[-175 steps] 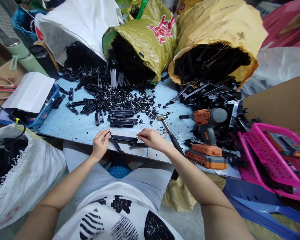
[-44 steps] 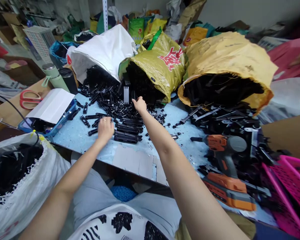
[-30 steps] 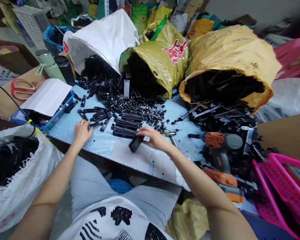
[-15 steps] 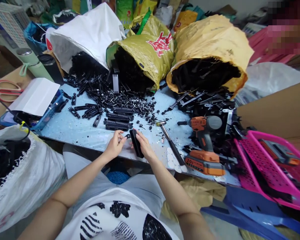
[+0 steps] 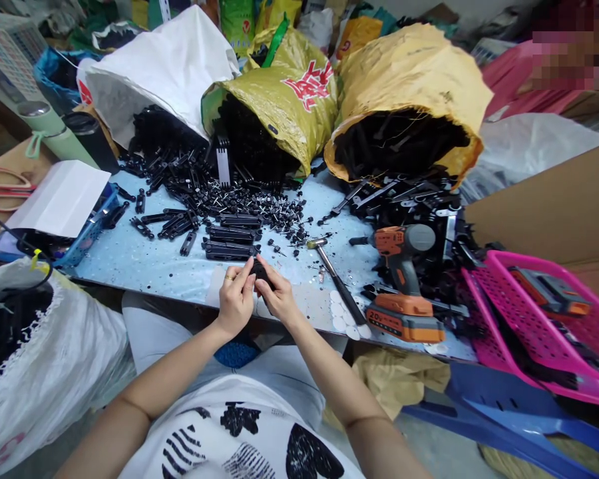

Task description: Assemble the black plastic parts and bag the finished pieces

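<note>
Both hands meet at the table's front edge around a dark, elongated black plastic part (image 5: 260, 269), mostly covered by fingers. My right hand (image 5: 278, 294) is closed on its side. My left hand (image 5: 236, 301) pinches at its upper end; a small piece between those fingertips, if any, is hidden. Just beyond the hands lie several long black plastic pieces (image 5: 229, 250) in a stacked row. Behind them spreads a heap of small black-headed pins (image 5: 259, 203). A hammer (image 5: 338, 283) with a black handle lies right of my right hand.
An orange cordless drill (image 5: 399, 283) stands on the right, beside pink baskets (image 5: 534, 332). Three sacks, white (image 5: 154, 73), gold (image 5: 274, 93) and yellow (image 5: 404, 80), spill black parts onto the blue table (image 5: 130, 256). A blue basket (image 5: 82, 239) sits left. A person in pink is at upper right.
My left hand has moved right and up against the black part, bringing its fingertips onto the end. The part has turned and is now more covered. The whole view has shifted slightly.
</note>
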Available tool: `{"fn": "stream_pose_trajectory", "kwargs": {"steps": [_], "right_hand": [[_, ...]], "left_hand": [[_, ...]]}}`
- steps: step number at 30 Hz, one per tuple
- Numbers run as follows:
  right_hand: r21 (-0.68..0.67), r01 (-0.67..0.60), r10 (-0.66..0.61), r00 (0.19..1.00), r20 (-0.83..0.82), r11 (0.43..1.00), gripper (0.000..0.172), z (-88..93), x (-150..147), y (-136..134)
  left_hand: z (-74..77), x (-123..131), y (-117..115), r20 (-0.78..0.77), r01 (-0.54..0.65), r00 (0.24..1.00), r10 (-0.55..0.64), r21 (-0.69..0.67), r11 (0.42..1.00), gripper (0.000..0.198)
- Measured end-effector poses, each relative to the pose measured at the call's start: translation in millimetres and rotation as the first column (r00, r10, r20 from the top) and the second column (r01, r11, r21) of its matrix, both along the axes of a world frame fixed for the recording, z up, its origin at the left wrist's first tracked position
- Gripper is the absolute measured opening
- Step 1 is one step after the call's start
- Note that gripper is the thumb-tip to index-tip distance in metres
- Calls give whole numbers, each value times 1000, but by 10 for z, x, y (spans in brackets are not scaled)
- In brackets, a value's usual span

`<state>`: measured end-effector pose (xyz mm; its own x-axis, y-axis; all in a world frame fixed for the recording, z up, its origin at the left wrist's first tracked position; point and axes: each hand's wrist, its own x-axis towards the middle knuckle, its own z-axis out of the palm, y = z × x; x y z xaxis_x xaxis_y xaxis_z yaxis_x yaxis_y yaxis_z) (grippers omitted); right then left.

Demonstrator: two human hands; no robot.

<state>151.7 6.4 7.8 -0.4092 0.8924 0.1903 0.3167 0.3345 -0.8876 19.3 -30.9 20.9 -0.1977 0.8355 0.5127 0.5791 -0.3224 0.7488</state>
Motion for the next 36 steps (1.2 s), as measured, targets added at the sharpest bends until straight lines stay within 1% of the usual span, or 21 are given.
{"fn": "stream_pose_trajectory", "kwargs": {"steps": [3,5,6,8,9,10,11,12,13,14,16,17,19,21,23,27,30,32,34,35,36], "right_hand": [[10,58,-58,998,-5,998,57,-66,-112,-111],[19,84,-84,996,-7,996,57,-118,-165,-135],[24,65,-66,998,10,998,56,-141,-174,-106],[35,-32,28,994,103,999,53,-172,-133,86],[47,-59,50,984,169,997,50,-172,-70,261],[69,-49,31,969,247,996,47,-159,25,488],[104,32,-63,950,307,994,44,-133,154,760],[171,207,-255,905,342,963,43,-94,310,1060],[251,379,-450,812,371,891,42,-47,486,1371],[282,471,-548,749,372,836,43,4,671,1674],[326,554,-643,672,367,766,43,97,1020,2183],[345,550,-649,664,371,760,40,131,1168,2369],[377,518,-638,672,376,768,33,162,1390,2597],[408,482,-624,685,376,775,31,149,1516,2686],[465,426,-613,684,396,776,34,127,1558,2713],[550,291,-579,664,473,783,33,180,1409,2698],[542,212,-527,665,530,813,25,267,1147,2472],[501,129,-444,680,584,856,21,300,962,2102],[394,-41,-258,692,674,918,25,307,808,1563],[277,-208,-74,660,747,938,27,299,748,1264],[166,-371,96,595,798,914,30,283,699,970]], "left_hand": [[-11,-40,62,-10,57,998,-56,24,998,37],[-77,-78,112,-14,90,996,-90,8,996,37],[-131,-89,130,-1,77,997,-77,-15,997,37],[-266,-92,133,57,15,998,-9,-110,994,38],[-335,-91,114,88,-19,996,34,-169,985,40],[-396,-93,82,101,-47,992,71,-224,973,40],[-440,-101,41,82,-73,992,98,-265,961,41],[-464,-116,-1,23,-97,994,108,-289,953,43],[-464,-137,-37,-73,-113,993,96,-292,950,47],[-444,-163,-60,-194,-104,980,50,-283,954,51],[-364,-213,-48,-433,12,890,-141,-287,958,56],[-320,-233,-13,-520,103,813,-262,-313,944,56],[-254,-258,93,-619,262,636,-461,-388,883,52],[-236,-272,201,-659,325,512,-551,-445,835,51],[-251,-287,265,-680,322,469,-563,-462,826,50],[-266,-347,237,-719,237,482,-501,-444,864,47],[-241,-394,195,-732,157,485,-478,-465,872,45],[-235,-409,201,-717,133,501,-484,-489,862,40],[-245,-408,230,-671,174,534,-514,-508,844,36],[-254,-402,251,-638,210,552,-536,-516,830,35],[-264,-393,274,-604,249,566,-561,-524,815,35]]}}
